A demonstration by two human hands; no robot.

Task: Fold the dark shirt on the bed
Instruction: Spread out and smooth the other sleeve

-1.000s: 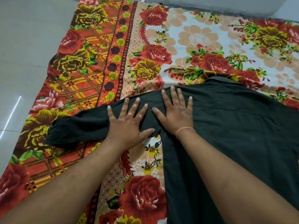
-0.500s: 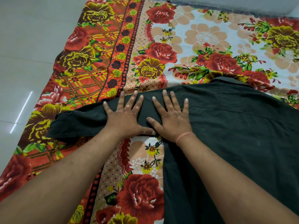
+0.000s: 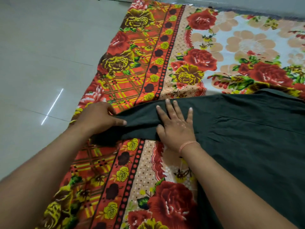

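Observation:
The dark shirt (image 3: 247, 134) lies spread on the flowered bedsheet (image 3: 140, 66), its body on the right and one sleeve stretched out to the left. My left hand (image 3: 97, 118) is at the sleeve's outer end, fingers curled and thumb pinching the cloth. My right hand (image 3: 176, 124) lies flat with fingers spread on the sleeve near the shoulder, a thin thread band on its wrist. The shirt's collar edge shows at the far right. The sleeve's tip is hidden under my left hand and forearm.
Pale glossy floor tiles (image 3: 41, 63) run along the left of the bedsheet, whose left edge lies close to my left hand. A grey fringe marks the sheet's far edge (image 3: 247, 12) at the top.
My left hand slid left along the sleeve from beside my right hand to the sleeve's end and closed on the cloth. My right hand stayed pressed flat near the shoulder.

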